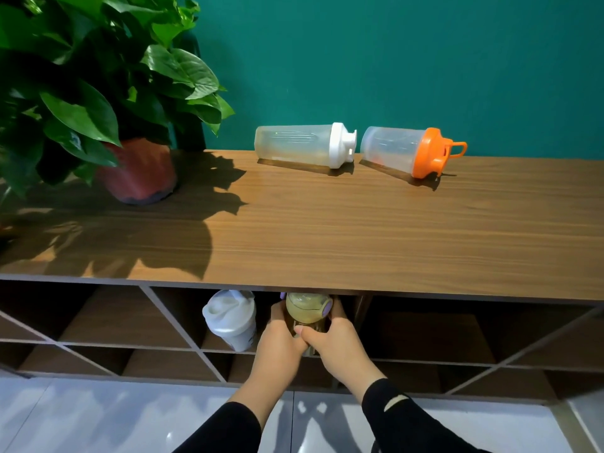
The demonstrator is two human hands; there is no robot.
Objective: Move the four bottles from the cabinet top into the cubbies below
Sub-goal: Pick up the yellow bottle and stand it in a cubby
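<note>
Cabinet [359,230]: from my remote seat I see a long wood-grain top against a green wall, with open cubbies [425,335] under its front edge.

Plant [98,93]: a leafy pot at ten o'clock on the top, casting a wide shadow; not part of the job.

White-lidded bottle [304,145]: lying on its side at twelve o'clock, near the wall, not yet moved.

Orange-lidded bottle [408,152]: lying on its side at one o'clock, just beside the white-lidded one, lid handle pointing right.

Grey shaker [232,318]: upright in a cubby at six o'clock, just left of the hands.

Yellow bottle [309,308]: upright at the cubby mouth at six o'clock, its lid just under the cabinet's front edge.

Left hand [277,335]: wrapped around the yellow bottle's left side.

Right hand [333,338]: closed on its right side, thumb across the front.

Progress: by my reckoning two of four are down, or nearly so.

Risk: the lid looks close to the overhanging edge, so I judge a lift on the way in could knock it; a nudge leftward could topple the grey shaker. The two bottles on top could roll if bumped.
</note>
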